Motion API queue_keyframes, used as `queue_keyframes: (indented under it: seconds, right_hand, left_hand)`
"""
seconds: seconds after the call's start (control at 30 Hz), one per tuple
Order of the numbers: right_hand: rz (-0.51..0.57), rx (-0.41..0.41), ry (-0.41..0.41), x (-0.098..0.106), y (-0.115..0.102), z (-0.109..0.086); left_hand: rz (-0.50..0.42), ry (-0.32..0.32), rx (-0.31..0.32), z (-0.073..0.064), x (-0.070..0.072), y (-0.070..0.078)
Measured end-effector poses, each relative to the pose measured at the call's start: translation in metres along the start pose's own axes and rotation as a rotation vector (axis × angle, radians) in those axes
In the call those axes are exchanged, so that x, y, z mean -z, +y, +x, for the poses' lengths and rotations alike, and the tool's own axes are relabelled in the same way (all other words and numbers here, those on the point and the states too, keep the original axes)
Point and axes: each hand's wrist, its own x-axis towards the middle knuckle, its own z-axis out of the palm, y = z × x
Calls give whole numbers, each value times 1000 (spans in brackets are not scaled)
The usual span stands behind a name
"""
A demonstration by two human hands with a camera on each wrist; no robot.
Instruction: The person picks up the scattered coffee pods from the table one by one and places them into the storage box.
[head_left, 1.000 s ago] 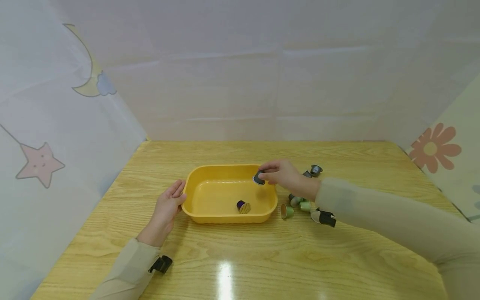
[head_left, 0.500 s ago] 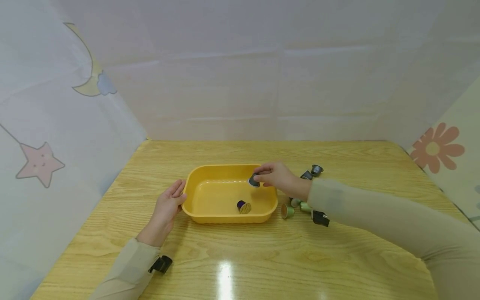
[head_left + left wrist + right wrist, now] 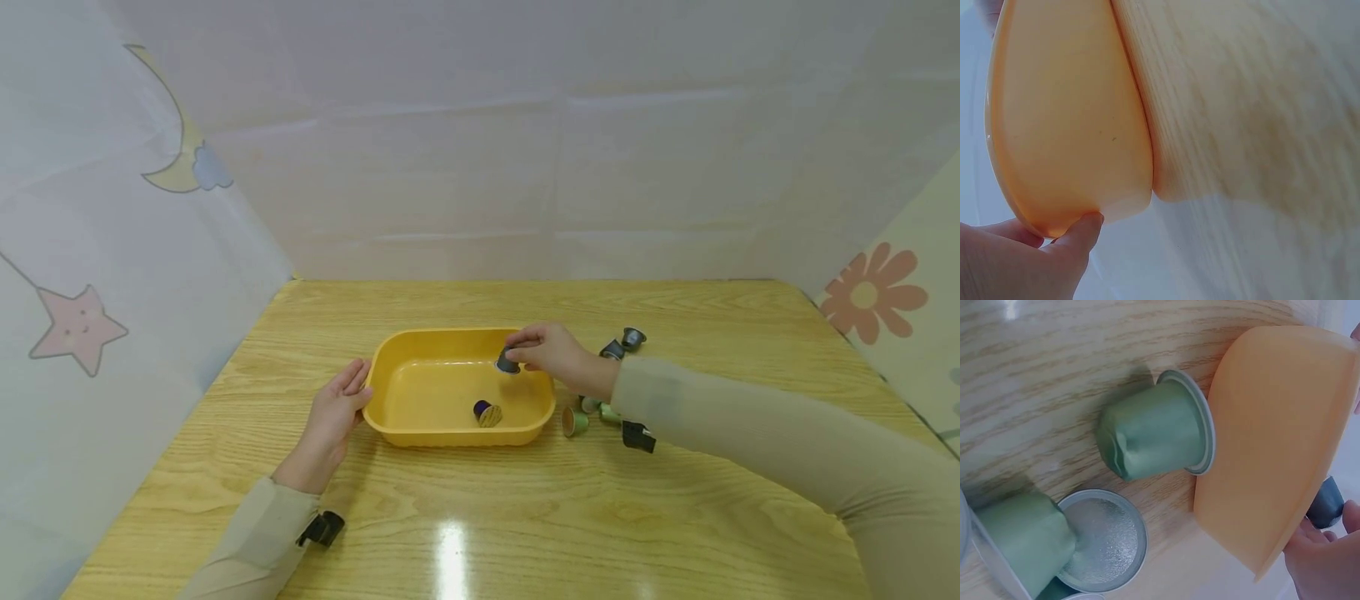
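Between the fingertips of my right hand (image 3: 553,350) is a dark grey coffee capsule (image 3: 507,361), held over the right part of a yellow plastic basin (image 3: 427,438). In the right wrist view this dark capsule (image 3: 1327,505) shows only partly, past the basin's rim. A purple capsule with a gold lid (image 3: 488,414) lies on the basin's floor. My left hand (image 3: 330,419) rests against the basin's left end with fairly straight fingers. In the left wrist view its thumb (image 3: 1082,236) touches the outer wall near the corner.
Right of the basin lie several loose capsules, among them a green one (image 3: 575,422) near the wall and a dark one (image 3: 633,338) farther back. My right forearm (image 3: 720,408) passes over part of them. The wooden table (image 3: 540,517) meets a pale hanging sheet (image 3: 480,192) behind.
My right hand has shifted slightly left with the dark capsule, farther inside the basin's rim, and barely moves in the last half second. The left hand and the basin stay put.
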Motion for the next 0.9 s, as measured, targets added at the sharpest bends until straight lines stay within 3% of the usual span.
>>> queue_keyframes:
  seconds: [0.27,0.5,0.9]
  right_hand:
    - [6,25,44,10,3,-6]
    - [25,53,60,30,7,-25]
    - [-86,152,123,62,20,-63]
  left_hand:
    - [-3,-6,-8,2,-2,2]
    - [-8,0,9,0,-2,0]
    - [-7,7,17,-1,0,-1]
